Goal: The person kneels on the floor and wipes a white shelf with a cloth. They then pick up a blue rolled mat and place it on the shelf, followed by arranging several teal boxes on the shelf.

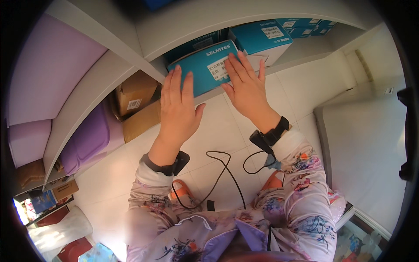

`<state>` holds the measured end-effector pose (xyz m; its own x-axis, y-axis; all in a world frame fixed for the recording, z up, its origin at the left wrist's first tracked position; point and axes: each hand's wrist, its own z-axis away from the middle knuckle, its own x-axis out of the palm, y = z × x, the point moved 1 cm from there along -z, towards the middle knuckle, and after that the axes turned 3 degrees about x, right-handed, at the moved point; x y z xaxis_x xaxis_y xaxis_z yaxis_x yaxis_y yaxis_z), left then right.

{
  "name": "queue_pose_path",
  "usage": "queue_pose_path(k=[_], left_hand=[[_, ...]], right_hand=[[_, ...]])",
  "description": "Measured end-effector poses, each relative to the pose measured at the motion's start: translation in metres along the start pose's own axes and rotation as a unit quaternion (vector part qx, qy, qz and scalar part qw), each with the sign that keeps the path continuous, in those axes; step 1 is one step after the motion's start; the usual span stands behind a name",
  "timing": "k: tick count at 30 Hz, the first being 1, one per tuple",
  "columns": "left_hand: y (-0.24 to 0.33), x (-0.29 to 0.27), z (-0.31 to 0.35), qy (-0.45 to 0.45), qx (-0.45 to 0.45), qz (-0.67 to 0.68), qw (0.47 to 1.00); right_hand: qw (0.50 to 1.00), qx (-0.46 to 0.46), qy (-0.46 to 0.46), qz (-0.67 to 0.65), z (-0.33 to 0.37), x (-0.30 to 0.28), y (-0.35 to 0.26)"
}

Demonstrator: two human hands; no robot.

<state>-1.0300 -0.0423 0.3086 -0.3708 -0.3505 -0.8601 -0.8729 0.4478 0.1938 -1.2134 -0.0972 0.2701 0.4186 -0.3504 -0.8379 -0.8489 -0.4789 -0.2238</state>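
A teal cardboard box (198, 67) with a white label sits at the front of a grey shelf, its front part jutting out over the edge. My left hand (178, 105) is at the box's left end, fingers stretched upward and thumb apart. Over the right end and part of the label lies my right hand (246, 89), its fingers straight and spread. Both hands look flat against or just above the box; whether they press on it I cannot tell. Neither hand is wrapped around anything.
Another teal and white box (262, 37) stands to the right, with several smaller teal boxes (301, 28) beyond. Left of the upright divider are a brown carton (135, 89) and a purple lidded bin (89, 135). A grey panel (362, 144) stands at right. Black cables (227, 168) hang between my wrists.
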Motion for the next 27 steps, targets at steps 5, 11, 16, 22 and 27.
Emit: queue_pose_path(k=[5,11,16,22,27], left_hand=[[0.005,-0.001,-0.013,-0.071,0.028,-0.071,0.995],[0.003,0.011,-0.008,-0.095,0.035,-0.07,0.992],[0.011,0.029,0.027,-0.055,0.064,-0.067,0.994],[0.002,0.06,0.076,0.014,0.135,-0.165,0.977],[0.003,0.06,0.093,0.013,0.142,-0.107,0.984]], right_hand=[[1.0,-0.008,-0.012,-0.014,0.032,-0.007,0.005],[0.938,0.189,0.042,-0.288,0.057,-0.003,0.033],[0.53,0.536,-0.221,-0.619,0.053,0.006,0.055],[0.49,0.444,-0.368,-0.654,0.042,0.017,0.057],[0.454,0.446,-0.353,-0.685,0.055,0.028,0.039]])
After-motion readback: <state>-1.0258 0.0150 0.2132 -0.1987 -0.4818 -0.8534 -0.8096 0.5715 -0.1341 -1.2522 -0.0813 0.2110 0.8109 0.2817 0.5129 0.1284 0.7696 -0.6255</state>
